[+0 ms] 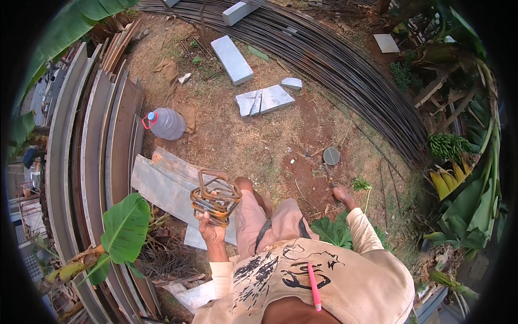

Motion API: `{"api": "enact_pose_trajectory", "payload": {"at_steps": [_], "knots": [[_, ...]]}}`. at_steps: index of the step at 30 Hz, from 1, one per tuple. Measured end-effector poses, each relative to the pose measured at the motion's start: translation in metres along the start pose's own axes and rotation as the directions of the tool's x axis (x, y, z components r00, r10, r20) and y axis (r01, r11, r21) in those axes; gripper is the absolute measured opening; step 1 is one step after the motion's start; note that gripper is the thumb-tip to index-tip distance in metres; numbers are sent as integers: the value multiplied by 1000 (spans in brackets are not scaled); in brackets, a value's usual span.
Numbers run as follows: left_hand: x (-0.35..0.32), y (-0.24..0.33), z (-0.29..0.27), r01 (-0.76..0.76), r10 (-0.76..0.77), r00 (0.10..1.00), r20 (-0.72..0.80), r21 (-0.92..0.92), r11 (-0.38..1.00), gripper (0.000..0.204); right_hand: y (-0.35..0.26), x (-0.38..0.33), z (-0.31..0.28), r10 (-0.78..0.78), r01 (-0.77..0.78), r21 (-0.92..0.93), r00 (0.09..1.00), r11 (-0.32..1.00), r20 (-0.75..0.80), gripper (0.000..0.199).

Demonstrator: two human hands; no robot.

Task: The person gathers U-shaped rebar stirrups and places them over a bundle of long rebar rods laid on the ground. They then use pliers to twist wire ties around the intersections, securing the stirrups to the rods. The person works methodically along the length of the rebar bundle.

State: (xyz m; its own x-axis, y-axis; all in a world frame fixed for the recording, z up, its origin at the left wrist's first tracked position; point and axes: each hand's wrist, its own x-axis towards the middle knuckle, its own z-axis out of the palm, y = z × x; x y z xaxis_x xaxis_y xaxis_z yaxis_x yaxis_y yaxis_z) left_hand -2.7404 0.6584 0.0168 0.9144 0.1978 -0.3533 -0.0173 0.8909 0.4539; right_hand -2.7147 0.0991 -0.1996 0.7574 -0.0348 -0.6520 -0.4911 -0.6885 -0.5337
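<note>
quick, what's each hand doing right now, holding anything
Left hand: closed, holding up a bundle of rusty bent rebar ties.
Right hand: down by a thin tool on the ground; its grip cannot be told.

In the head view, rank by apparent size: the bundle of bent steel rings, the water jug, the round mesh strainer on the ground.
1. Bundle of bent steel rings, nearest the camera, so possibly inflated
2. Water jug
3. Round mesh strainer

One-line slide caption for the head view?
Left hand holds a bundle of rusty bent rebar ties; right hand reaches toward the ground.
</note>
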Motion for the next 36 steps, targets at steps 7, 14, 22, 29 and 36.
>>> {"api": "enact_pose_trajectory", "payload": {"at_steps": [7,14,22,29,36], "knots": [[89,-18,43,39,-34,995,-97,45,998,73,-24,-14,50,159,-156,-32,964,987,212,38],[204,-55,123,153,-151,986,-70,29,988,68,47,-13,20,90,-62,-113,960,992,266,47],[364,-87,229,235,-250,963,100,143,961,67,-28,106,-79,541,-467,468,840,750,-29,35],[502,-165,295,169,-178,971,161,64,983,67,-36,240,-162,442,-407,435,897,803,23,39],[585,-217,371,39,-40,996,75,12,999,68,-35,373,-325,337,-348,353,937,868,95,40]]}}
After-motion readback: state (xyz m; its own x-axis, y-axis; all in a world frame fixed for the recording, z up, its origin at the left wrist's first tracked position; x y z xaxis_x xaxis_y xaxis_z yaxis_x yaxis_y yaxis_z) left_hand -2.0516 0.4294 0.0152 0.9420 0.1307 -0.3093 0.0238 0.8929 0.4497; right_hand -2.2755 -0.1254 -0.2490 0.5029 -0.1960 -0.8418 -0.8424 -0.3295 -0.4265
